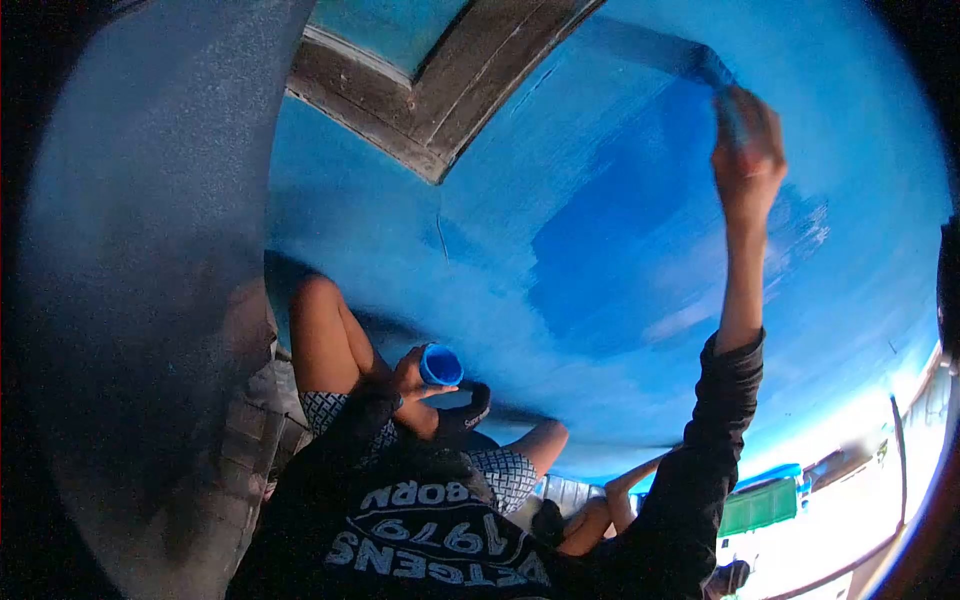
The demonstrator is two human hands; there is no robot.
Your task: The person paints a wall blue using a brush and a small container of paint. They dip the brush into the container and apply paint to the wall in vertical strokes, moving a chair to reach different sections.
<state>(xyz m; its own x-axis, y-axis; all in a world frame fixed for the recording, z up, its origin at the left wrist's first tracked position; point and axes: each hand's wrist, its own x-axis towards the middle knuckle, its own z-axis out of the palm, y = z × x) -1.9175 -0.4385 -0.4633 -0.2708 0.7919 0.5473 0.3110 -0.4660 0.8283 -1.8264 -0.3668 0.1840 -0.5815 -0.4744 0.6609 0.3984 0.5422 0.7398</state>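
Blue wall [480, 290] behind; a blurred brush [720, 78] juts past the right hand [750, 175], fingers closed round it. The left hand [410, 378] grips a cup [441, 365] between bent knees [318, 295], below a wooden frame [425, 130].

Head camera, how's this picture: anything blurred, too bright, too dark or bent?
Head view, upper right: the right hand looks blurred; head view, lower right: white glare beside the green object; head view, left: the grey surface sits in dim light; head view, edges: corners go black, and the blue wall appears to bow, likely wide-lens distortion.
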